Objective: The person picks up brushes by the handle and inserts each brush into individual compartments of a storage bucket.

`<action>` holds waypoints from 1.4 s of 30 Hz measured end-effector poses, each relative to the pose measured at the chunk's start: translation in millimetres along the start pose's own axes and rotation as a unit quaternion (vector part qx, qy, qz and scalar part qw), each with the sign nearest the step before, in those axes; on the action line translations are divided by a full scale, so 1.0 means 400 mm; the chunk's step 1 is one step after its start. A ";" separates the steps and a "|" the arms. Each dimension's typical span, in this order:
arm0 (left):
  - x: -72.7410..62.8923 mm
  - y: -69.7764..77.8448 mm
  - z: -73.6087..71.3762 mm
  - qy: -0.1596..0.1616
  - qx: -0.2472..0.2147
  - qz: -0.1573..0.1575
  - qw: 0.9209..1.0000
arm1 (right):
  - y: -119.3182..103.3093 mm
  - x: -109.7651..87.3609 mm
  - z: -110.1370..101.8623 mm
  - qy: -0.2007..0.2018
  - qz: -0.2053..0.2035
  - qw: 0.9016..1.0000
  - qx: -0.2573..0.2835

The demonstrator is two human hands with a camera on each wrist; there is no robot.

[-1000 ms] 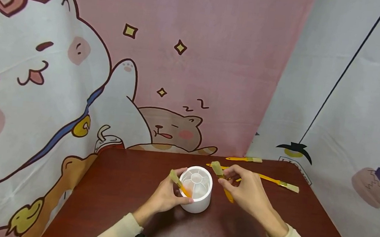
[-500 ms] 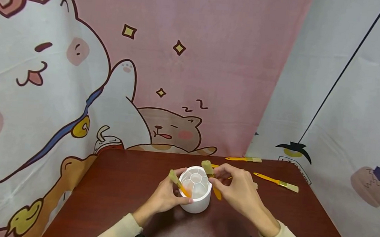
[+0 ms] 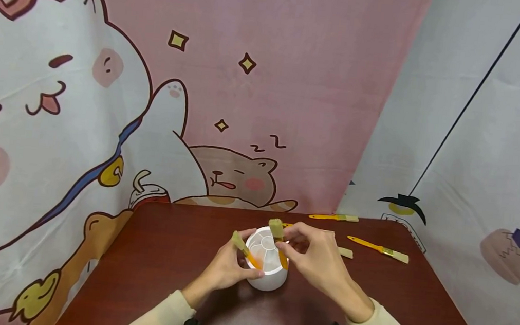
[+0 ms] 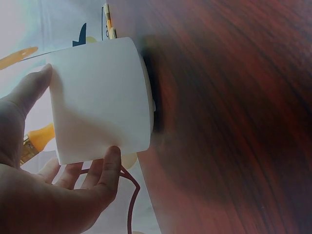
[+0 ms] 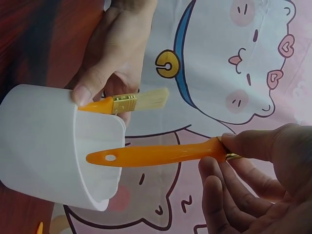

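A white round holder with divided compartments stands on the table, and my left hand grips its left side, thumb at the near rim. One paintbrush stands in the holder beside that thumb, bristles up, its orange handle inside. My right hand pinches a second paintbrush near its metal ferrule, bristles up. In the right wrist view its orange handle points down at the holder's opening, the holed end overlapping the rim. The bristles of this brush show above my right fingers in the head view.
On the dark red-brown table, a paintbrush lies at the right and another paintbrush at the far edge. A third loose paintbrush is partly hidden behind my right hand. A cartoon-printed cloth hangs behind the table.
My right hand has moved left with its paintbrush, from beside the holder to over its right rim. The left hand and holder have stayed in place.
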State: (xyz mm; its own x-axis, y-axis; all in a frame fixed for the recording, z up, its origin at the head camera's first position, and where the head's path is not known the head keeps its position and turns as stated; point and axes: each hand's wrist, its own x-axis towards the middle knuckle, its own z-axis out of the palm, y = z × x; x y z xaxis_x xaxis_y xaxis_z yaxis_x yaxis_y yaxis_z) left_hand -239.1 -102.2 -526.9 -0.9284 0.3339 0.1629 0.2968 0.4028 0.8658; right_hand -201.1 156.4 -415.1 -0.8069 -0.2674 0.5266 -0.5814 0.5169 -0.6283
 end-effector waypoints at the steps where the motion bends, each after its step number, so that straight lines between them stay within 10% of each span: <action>1: 0.000 0.000 0.000 0.000 0.000 0.000 1.000 | 0.000 0.001 0.003 0.001 -0.001 1.000 0.001; 42: -0.005 0.001 0.007 0.000 -0.019 -0.001 1.000 | 0.159 -0.080 0.129 -0.029 -0.147 0.989 -0.018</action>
State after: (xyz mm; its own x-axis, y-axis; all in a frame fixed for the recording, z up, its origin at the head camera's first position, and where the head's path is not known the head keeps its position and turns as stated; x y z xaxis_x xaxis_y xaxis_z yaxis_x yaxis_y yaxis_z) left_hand -236.6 -100.3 -528.2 -0.9291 0.3333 0.1601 0.2853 0.3707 0.8839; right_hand -217.7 155.8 -501.3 -0.6088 -0.4556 0.6494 -0.7884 0.4386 -0.4314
